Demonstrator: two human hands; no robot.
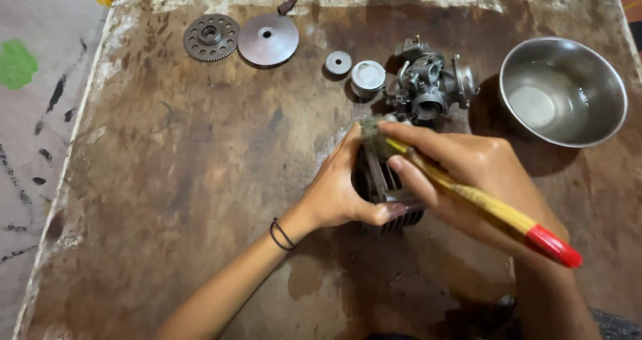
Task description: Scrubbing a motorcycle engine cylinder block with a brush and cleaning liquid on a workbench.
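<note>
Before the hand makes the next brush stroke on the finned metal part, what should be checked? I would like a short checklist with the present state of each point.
1. Left hand grips the finned engine part firmly: ok.
2. Right hand holds the yellow brush with bristles at the top of the part: ok.
3. Part rests flat on the table: cannot tell, the hands hide its base.
4. Carburetor behind stands apart from the brush: ok, but close.
5. Steel bowl within reach of the right hand: ok.
6. Liquid in the bowl: cannot tell.
</note>
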